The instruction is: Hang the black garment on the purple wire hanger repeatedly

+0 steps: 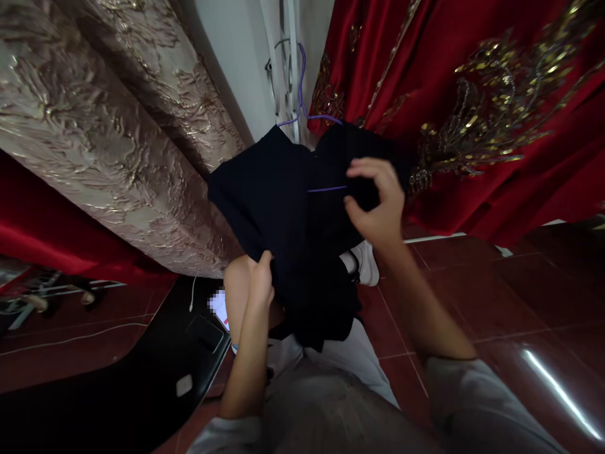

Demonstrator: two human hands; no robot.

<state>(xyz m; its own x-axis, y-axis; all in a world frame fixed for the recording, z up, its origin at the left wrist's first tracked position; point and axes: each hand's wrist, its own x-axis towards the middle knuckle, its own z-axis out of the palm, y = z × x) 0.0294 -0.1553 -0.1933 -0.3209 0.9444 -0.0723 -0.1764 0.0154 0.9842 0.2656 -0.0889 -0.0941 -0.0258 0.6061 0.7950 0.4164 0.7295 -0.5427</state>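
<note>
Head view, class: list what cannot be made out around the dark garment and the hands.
- Purple hanger: mostly hidden inside the dark garment.
- Left hand: fingertips buried in cloth.
- Right hand: grip on the hanger bar unclear.
- Phone: screen blurred out.

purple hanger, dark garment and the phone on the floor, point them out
purple hanger [302,75], head view, on its hook above the garment
dark garment [278,195], head view, on the bare cloth left of the hanger bar
phone [221,310], head view, on its lit screen
</note>
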